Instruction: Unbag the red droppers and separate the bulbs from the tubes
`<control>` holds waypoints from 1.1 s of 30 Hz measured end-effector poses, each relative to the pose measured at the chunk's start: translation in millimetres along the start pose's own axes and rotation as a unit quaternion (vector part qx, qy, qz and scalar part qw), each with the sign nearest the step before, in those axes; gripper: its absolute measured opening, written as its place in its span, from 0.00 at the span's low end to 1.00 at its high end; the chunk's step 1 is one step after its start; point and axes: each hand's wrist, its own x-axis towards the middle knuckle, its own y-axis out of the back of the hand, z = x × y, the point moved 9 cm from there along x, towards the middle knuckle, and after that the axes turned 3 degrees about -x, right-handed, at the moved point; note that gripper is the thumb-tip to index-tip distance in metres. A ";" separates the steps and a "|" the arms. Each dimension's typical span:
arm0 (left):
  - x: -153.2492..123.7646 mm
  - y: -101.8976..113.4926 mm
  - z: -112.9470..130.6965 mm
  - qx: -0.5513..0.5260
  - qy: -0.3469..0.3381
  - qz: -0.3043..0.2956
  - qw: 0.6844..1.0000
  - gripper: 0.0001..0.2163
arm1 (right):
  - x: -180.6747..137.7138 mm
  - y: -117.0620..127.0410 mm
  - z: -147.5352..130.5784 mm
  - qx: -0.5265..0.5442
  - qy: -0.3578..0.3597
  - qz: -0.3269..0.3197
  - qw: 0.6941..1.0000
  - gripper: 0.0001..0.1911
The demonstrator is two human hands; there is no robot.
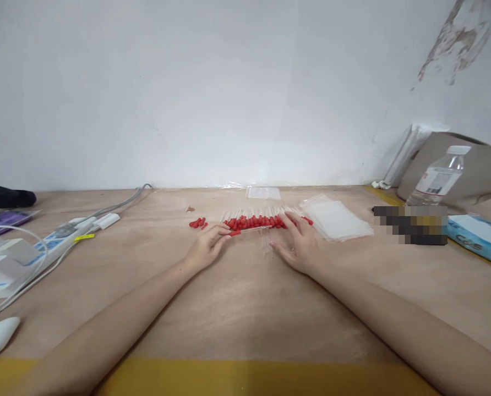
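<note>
A row of clear thin droppers with red rubber bulbs point(256, 221) lies across the middle of the wooden table point(237, 308). My left hand point(207, 246) pinches one dropper by its red bulb at the row's left end. My right hand point(295, 242) rests on the table with its fingers spread, the fingertips touching the right part of the row. A few loose red bulbs point(198, 223) lie just left of the row.
A stack of clear plastic bags point(337, 220) lies right of the droppers, one small bag point(263, 192) behind. At the right stand a water bottle point(439, 179), cardboard point(483, 165) and a blue pack point(480, 235). A power strip with cables point(59, 239) lies left.
</note>
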 end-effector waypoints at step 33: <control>-0.7 -47.4 68.8 0.125 -0.175 -0.044 0.976 0.05 | -9.4 -32.8 -43.1 0.152 0.167 -0.119 0.967 0.14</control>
